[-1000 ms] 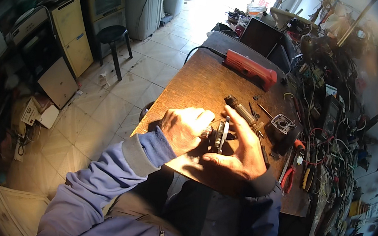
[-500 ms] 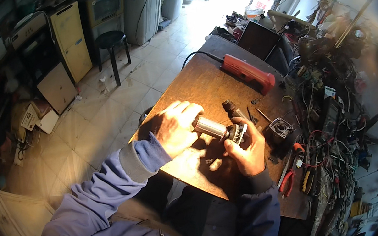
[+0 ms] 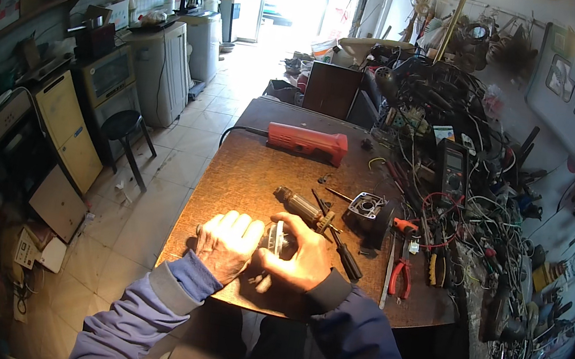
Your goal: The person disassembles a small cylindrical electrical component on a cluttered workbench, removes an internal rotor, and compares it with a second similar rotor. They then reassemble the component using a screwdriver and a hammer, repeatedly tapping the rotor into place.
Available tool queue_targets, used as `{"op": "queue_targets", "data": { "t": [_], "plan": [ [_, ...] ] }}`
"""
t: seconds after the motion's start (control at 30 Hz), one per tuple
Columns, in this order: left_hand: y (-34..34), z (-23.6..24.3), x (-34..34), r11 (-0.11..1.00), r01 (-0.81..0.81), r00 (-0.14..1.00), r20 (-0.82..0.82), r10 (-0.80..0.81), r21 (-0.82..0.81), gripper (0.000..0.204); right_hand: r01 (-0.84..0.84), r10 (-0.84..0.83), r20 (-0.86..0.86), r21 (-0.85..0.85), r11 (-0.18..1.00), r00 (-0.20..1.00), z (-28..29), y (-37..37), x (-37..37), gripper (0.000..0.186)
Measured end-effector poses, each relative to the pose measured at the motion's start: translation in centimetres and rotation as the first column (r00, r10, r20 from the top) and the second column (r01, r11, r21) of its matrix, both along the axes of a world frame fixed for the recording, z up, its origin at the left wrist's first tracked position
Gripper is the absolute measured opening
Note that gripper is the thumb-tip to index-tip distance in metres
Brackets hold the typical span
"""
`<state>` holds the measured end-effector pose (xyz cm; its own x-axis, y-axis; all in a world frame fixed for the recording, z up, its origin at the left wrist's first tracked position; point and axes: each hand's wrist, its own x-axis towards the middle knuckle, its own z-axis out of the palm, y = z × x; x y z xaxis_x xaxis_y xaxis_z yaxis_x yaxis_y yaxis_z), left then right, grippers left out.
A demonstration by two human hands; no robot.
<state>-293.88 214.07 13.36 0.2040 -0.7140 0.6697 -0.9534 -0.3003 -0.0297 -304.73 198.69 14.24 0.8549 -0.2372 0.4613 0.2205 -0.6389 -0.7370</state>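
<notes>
My left hand [image 3: 225, 246] is closed around the motor armature, which it mostly hides, near the front of the wooden bench [image 3: 205, 190]. My right hand [image 3: 298, 262] grips the pale round end plate [image 3: 276, 239] at the armature's other end, close beside my left fingers. Just behind them lies another motor armature [image 3: 298, 205] with a dark screwdriver [image 3: 349, 262] near it. A square metal housing [image 3: 365, 204] rests to the right. Farther back is a red power-tool body [image 3: 304, 140] with a black cord.
Red pliers [image 3: 400, 276] and a multimeter [image 3: 450, 169] lie at the right, where tangled wires and parts crowd the bench edge. A black stool [image 3: 121, 125] stands left on the tiled floor [image 3: 103, 264], near appliances lining the wall. An open doorway [image 3: 283, 2] is at the back.
The view has tipped up, showing more doorway and wall. The armature, visible between my hands half a second ago, is now mostly covered as both hands have drawn close together.
</notes>
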Motion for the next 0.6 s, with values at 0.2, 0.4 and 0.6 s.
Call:
{"op": "queue_targets", "data": {
  "t": [0.2, 0.4, 0.6],
  "plan": [
    [-0.5, 0.0, 0.3, 0.998, -0.041, 0.998, -0.059, 0.038, -0.054, 0.018, -0.036, 0.038, 0.098, -0.02, 0.999, 0.994, -0.6, -0.2, 0.4, 0.058],
    [0.9, 0.8, 1.5, 0.97, -0.22, 0.974, -0.085, 0.212, -0.107, 0.016, 0.049, -0.056, 0.051, 0.12, 0.992, 0.997, 0.5, 0.1, -0.2, 0.06],
    [1.2, 0.9, 1.0, 0.947, -0.243, 0.858, -0.502, 0.108, -0.212, 0.046, 0.007, 0.077, -0.132, 0.545, 0.839, 0.988, 0.3, -0.1, -0.7, 0.056]
  ]
}}
